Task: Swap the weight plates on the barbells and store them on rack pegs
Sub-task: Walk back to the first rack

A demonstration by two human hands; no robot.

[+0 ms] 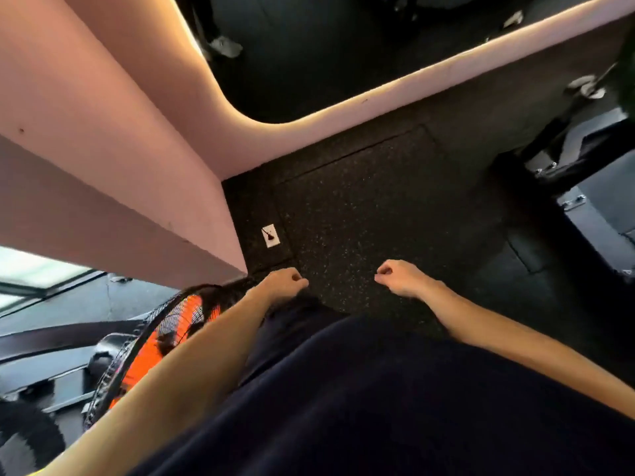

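I look straight down at a black speckled rubber floor. My left hand and my right hand hang side by side in front of my dark clothing, a short gap between them. Both have loosely curled fingers and hold nothing. No weight plate, barbell or rack peg shows in this view.
A pink wall corner juts in from the left, with a lit-edged mirror above it. An orange fan in a black wire cage stands by my left arm. A black machine frame sits at the right. A small white plate lies on the floor.
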